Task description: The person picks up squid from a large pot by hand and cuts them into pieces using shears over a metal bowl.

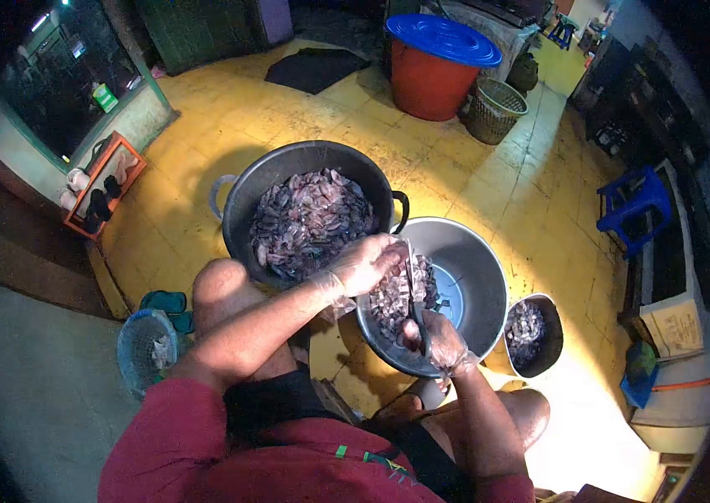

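Note:
My left hand [369, 262], in a clear plastic glove, is closed on a small squid-like piece at the upper tip of the scissors; its fingers largely hide that piece. The scissors [411, 281] have a thin blade and dark handles. My right hand [445, 342], gloved too, grips these handles. Both hands are over the left part of a grey metal basin [482, 277], where chopped pale and purplish pieces [390, 306] lie heaped. Left of it stands a large dark tub [242, 197] full of whole, glossy squid-like pieces [313, 214].
To the right, a small dark container [549, 339] holds more pieces. A blue basket [127, 356] and green sandals [166, 302] are at left. Farther back stand a red bin [426, 80] with a blue lid, a wicker basket [493, 117] and a blue stool [636, 205].

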`<state>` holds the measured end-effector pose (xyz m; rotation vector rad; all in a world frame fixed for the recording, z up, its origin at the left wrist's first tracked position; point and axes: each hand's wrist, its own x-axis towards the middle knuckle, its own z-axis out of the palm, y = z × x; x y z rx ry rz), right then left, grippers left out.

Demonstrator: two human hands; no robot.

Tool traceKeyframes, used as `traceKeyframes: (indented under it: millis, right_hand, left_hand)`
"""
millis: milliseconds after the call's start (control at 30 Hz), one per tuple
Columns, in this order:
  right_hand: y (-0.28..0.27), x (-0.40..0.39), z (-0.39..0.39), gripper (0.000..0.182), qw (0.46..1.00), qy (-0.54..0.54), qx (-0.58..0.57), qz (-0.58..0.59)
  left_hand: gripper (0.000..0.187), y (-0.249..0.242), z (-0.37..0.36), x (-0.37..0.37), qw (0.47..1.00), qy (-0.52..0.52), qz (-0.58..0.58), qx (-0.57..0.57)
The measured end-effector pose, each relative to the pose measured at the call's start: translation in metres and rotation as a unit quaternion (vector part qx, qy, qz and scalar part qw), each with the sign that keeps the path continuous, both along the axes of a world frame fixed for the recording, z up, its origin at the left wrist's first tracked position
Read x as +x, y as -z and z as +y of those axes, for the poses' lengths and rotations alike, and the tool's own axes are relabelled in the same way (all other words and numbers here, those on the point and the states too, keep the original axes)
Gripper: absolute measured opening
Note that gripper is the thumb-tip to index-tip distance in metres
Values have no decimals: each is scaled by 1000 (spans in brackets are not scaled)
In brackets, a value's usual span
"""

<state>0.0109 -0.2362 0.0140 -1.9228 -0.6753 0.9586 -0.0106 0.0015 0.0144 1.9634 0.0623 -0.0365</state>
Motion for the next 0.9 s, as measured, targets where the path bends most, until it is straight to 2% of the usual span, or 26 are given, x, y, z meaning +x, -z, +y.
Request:
traceKeyframes:
  millis: [67,100,167,267,300,333,400,433,467,533,667,733,767,833,900]
  right_hand:
    - [5,0,-1,65,999,27,-18,4]
    - [16,2,-1,62,999,47,-22,0]
    - [9,2,-1,59,998,51,-38,4]
    - [8,2,0,52,996,59,-64,-24]
    - [6,2,0,50,995,64,-75,-36]
    - [4,2,1,49,993,68,-86,-48]
    - [4,1,2,46,990,79,-82,-82]
    - [3,1,2,44,986,89,-79,-117]
    - [1,1,2,44,986,90,-79,-117]
    - [-7,1,3,49,991,94,-61,-68]
    - [0,1,0,52,996,91,-3,7]
    - [-4,2,0,55,996,73,9,47]
    - [-2,1,0,55,996,73,8,47]
    - [3,0,-1,55,996,78,47,22]
    - [3,1,-1,54,996,88,16,26]
  left_hand:
    - [38,17,0,0,988,17,-65,138]
    - [38,5,-3,-1,988,18,-65,136]
    - [53,-34,-10,-7,986,3,-20,166]
    - [63,-1,3,1,976,-2,-64,206]
    - [64,-6,7,2,987,8,-32,157]
    - [64,-6,9,3,987,8,-32,157]
    - [62,-5,11,4,997,-9,-24,-79]
    - [51,3,10,5,982,-43,-65,-175]
    - [34,13,14,8,972,-46,-113,-199]
    - [24,0,11,2,959,-68,-47,-271]
    - [19,7,6,4,956,-63,-37,-283]
    - [19,-2,1,4,942,-79,-30,-326]
    - [17,-4,2,4,962,-79,-24,-260]
    - [16,4,2,6,965,-54,-29,-256]
    - [13,8,2,7,966,-25,-57,-251]
